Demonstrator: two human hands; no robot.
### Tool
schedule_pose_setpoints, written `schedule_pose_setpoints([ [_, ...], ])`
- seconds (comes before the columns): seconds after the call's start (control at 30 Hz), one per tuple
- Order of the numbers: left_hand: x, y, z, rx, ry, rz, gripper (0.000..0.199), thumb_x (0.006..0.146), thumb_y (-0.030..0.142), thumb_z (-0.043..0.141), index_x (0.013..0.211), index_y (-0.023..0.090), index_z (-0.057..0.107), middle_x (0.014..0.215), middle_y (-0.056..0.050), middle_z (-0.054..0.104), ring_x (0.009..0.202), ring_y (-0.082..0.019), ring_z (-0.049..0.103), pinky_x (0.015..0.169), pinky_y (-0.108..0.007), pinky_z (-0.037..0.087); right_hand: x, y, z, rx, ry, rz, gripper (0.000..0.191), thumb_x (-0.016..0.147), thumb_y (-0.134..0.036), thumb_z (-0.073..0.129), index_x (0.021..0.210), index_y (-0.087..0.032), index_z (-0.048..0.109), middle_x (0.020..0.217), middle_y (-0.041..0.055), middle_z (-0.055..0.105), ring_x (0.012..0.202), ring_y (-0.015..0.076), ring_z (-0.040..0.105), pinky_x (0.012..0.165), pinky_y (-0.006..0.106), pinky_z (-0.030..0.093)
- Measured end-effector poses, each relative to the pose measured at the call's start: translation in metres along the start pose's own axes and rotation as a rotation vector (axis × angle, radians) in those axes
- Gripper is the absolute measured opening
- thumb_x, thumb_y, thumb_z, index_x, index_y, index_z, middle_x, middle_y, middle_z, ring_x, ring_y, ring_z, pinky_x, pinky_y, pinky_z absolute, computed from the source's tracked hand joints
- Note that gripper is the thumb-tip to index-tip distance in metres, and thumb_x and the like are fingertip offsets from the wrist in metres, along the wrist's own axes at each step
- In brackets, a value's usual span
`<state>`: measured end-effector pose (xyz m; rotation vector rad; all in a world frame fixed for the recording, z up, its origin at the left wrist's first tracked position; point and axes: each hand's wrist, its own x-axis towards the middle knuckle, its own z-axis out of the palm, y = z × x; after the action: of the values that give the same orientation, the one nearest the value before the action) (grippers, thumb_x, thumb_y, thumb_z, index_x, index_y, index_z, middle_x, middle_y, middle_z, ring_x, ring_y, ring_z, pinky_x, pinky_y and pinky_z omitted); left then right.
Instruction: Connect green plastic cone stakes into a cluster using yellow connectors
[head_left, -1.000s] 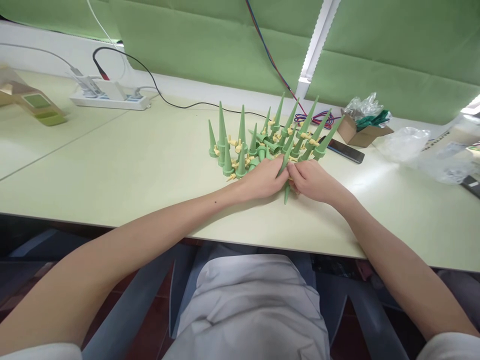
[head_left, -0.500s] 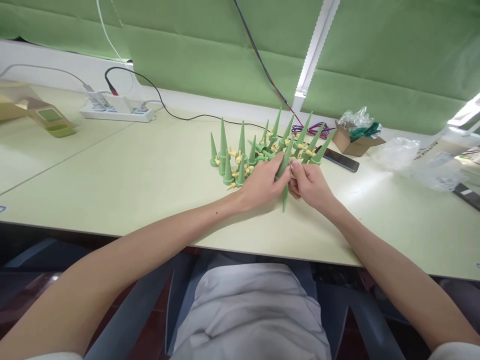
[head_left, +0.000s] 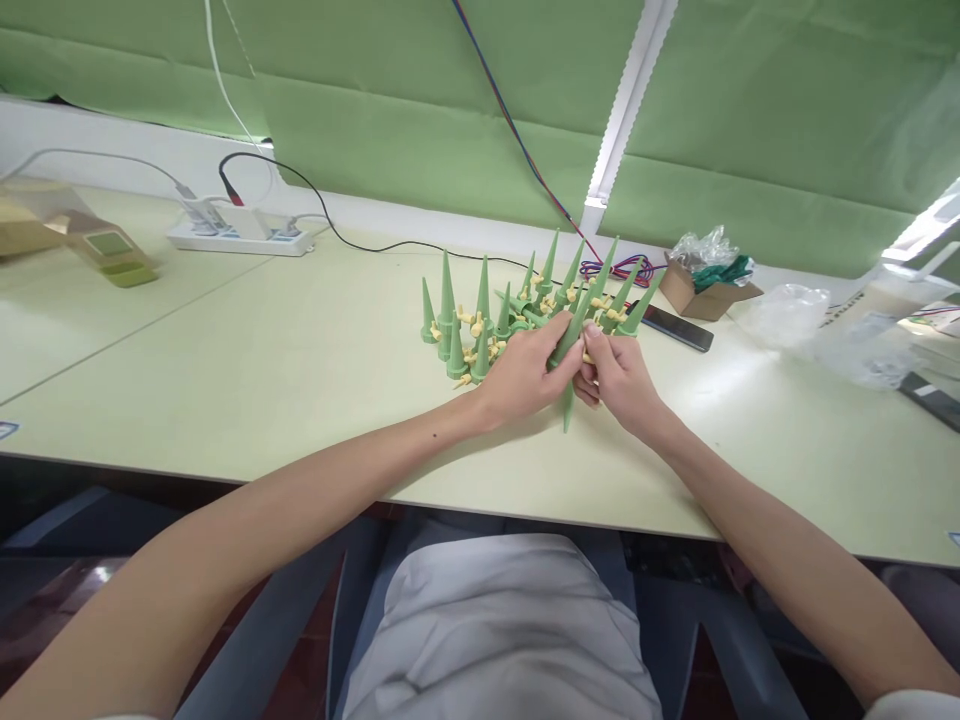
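My left hand point(head_left: 525, 370) is closed around a green cone-shaped plant watering spike point(head_left: 575, 325), whose tip points up and away. My right hand point(head_left: 621, 375) meets it from the right, thumb and fingers pinched on a small yellow valve point(head_left: 587, 356) at the spike's side, mostly hidden by the fingers. Another slim green point point(head_left: 568, 408) sticks out below the hands. Just behind them stand several upright green spikes point(head_left: 447, 300) with yellow valves, and a few lie tipped over in the middle. The left hand hides part of this group.
A black phone point(head_left: 679, 327) lies right of the spikes, near a small cardboard box point(head_left: 709, 293) and clear plastic bags point(head_left: 787, 310). A plastic cup point(head_left: 874, 305) stands at far right. A power strip point(head_left: 240, 238) and a cardboard piece point(head_left: 105, 245) are at left.
The view has shifted slightly. Both hands keep their hold on the spike and the yellow valve, with only a small change in the right fingers.
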<state>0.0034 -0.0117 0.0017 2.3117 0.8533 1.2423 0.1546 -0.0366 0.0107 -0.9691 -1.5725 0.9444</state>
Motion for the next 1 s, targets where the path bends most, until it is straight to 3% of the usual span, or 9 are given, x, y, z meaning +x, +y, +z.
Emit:
schedule_pose_setpoints([
  [0.43,-0.002,-0.008,0.000,0.131,0.036,0.263,0.016,0.106,0.033,0.042,0.102,0.021,0.051,0.079,-0.003,0.061,0.074,-0.016,0.062,0.066,-0.027,0.043,0.004,0.003,0.001,0.174,0.023,0.071,0.072,0.083,-0.077,0.063,0.046,-0.024,0.034,0.037,-0.0069,0.028,0.030,0.0071,0.031,0.031,0.025,0.028],
  [0.77,-0.002,-0.006,0.003,0.102,0.045,0.084,0.025,0.105,0.040,0.046,0.089,0.021,0.047,0.073,0.001,0.057,0.063,-0.012,0.055,0.062,-0.025,0.040,0.007,0.011,0.000,0.211,0.044,0.152,0.068,0.089,-0.070,0.062,0.047,-0.022,0.038,0.039,-0.0059,0.033,0.033,0.0073,0.036,0.035,0.024,0.033],
  [1.0,-0.001,-0.004,0.001,0.065,-0.005,-0.024,0.028,0.106,0.044,0.043,0.090,0.021,0.045,0.071,0.001,0.057,0.061,-0.012,0.054,0.061,-0.026,0.039,0.009,0.013,-0.001,0.266,0.049,0.164,0.060,0.083,-0.065,0.072,0.053,-0.021,0.046,0.042,-0.0073,0.035,0.034,0.0068,0.035,0.034,0.024,0.033],
])
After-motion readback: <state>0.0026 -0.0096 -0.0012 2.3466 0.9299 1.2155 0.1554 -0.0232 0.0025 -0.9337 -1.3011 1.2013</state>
